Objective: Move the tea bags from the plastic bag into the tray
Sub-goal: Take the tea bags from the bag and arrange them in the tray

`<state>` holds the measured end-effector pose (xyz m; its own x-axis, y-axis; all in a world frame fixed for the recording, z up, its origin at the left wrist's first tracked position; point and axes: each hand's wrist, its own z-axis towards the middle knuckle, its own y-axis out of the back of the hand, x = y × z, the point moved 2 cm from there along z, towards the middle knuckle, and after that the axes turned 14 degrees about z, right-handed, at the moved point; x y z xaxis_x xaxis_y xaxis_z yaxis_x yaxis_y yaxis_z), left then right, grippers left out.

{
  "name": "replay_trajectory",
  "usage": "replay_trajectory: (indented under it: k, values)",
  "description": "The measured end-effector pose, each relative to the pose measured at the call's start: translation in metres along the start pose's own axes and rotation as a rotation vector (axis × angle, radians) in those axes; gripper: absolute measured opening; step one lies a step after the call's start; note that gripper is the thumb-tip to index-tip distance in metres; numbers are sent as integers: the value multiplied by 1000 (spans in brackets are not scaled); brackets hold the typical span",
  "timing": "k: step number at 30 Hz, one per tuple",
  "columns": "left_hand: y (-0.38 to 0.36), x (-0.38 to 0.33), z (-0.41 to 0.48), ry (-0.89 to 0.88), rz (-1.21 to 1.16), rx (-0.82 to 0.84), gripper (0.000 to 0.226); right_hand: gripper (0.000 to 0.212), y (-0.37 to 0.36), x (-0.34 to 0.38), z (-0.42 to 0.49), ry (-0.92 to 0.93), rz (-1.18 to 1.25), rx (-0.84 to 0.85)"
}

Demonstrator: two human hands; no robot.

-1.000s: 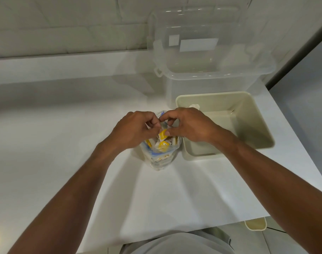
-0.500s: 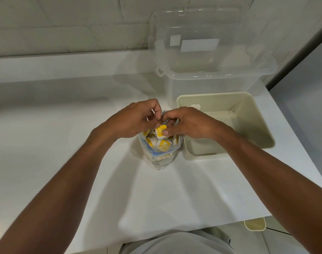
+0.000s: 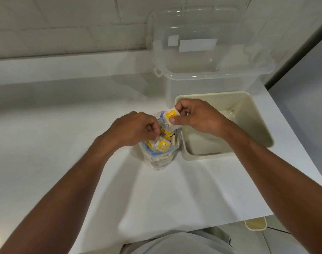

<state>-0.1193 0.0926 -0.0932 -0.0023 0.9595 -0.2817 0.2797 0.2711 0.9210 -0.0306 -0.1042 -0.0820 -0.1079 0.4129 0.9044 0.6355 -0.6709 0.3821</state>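
A clear plastic bag [image 3: 159, 158] stands upright on the white counter, filled with several white tea bags with yellow tags [image 3: 163, 144]. My left hand [image 3: 132, 128] pinches the bag's open rim on its left side. My right hand [image 3: 195, 116] pinches one tea bag [image 3: 170, 119] lifted just above the bag's mouth, at the tray's left rim. The beige tray [image 3: 255, 118] sits directly right of the bag; its inside looks bare where it shows.
A large clear plastic storage box [image 3: 207, 57] with its lid raised stands behind the tray against the tiled wall. The counter's right edge [image 3: 303, 151] runs close beside the tray. A small beige container [image 3: 255, 223] shows below the counter's front edge.
My right hand has drawn one tea bag up out of the plastic bag and moved it right toward the tray. My left hand has shifted slightly left while holding the bag's rim.
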Motion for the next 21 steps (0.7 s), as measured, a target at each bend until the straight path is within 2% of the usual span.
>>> replay_trajectory:
  k: [4,7,10,14,21]
  values:
    - [-13,-12,3,62,161,51,21,20,3,-1,-2,0,-9,-33]
    - [-19,-16,7,124,233,34,21,16,3,0,-4,-11,15,-34]
    - [-21,-20,8,109,229,52,16,15,3,1,-5,-20,13,-17]
    - [-19,-22,7,22,151,31,7,13,4,-1,-3,-21,29,5]
    - [0,-10,10,62,-178,-39,8,7,2,-5,-1,-34,18,-19]
